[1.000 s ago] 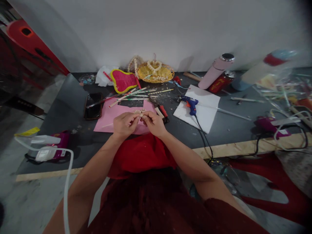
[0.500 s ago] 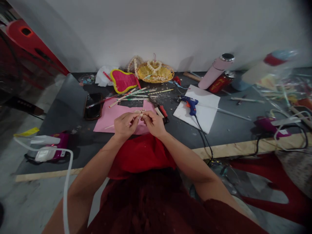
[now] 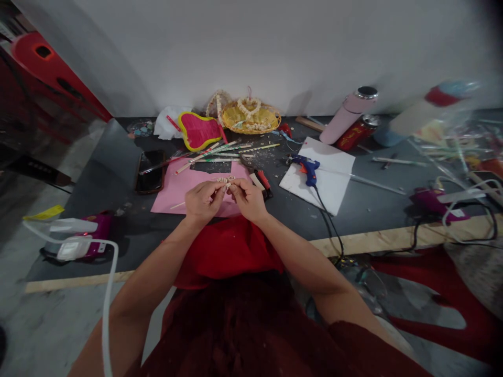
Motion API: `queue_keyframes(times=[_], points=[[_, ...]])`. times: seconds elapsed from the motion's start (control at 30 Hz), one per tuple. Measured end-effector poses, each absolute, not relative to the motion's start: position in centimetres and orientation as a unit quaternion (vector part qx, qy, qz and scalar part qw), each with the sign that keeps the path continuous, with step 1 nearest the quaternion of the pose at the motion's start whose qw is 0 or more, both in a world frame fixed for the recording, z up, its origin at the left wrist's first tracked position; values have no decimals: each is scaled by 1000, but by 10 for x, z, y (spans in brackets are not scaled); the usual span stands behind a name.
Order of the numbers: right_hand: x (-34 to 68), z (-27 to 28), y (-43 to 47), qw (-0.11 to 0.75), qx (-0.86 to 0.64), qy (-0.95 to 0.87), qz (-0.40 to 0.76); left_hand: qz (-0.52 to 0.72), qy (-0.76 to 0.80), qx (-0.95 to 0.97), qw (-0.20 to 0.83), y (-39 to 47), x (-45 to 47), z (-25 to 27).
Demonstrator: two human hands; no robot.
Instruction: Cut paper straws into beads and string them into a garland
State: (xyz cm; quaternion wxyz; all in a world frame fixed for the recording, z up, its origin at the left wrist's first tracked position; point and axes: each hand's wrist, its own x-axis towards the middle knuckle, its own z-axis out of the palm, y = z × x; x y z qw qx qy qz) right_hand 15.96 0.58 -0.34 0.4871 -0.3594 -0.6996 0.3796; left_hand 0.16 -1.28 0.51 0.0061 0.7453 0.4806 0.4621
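Observation:
My left hand (image 3: pixel 204 200) and my right hand (image 3: pixel 247 198) meet over a pink sheet (image 3: pixel 176 183), fingers pinched together. Between the fingertips is a small string of cream-coloured pieces (image 3: pixel 226 180), partly hidden by the fingers; both hands grip it. Just beyond my right hand lie pliers (image 3: pixel 261 180) with red and white handles. Several patterned paper sticks (image 3: pixel 220 153) are spread past the sheet, among pale crumbs. A blue glue gun (image 3: pixel 308 167) rests on a white board (image 3: pixel 334 183) to the right.
A phone (image 3: pixel 150 172) lies left of the sheet. At the back are a yellow basket (image 3: pixel 231 120) with a cream heart-shaped ring, a pink heart-shaped piece (image 3: pixel 198 131), a pink flask (image 3: pixel 348 116) and a red can (image 3: pixel 358 132). Purple power strips (image 3: pixel 98 235) sit near the front edge.
Hardly anything differs. Both hands stay pinched on the string of cream pieces, with only a very slight shift of the fingers.

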Motion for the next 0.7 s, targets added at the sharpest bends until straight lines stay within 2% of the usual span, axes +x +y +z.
queue_keyframes(times=[0.5, 0.6, 0.7], points=[[163, -3, 10, 476, -352, -716, 371, 442, 495, 748, 3, -12, 1, 4], [170, -4, 17, 442, -393, -737, 327, 439, 514, 737, 3, -9, -3, 3], [177, -9, 27, 364, -457, -768, 262, 440, 544, 714, 13, -7, -9, 4]])
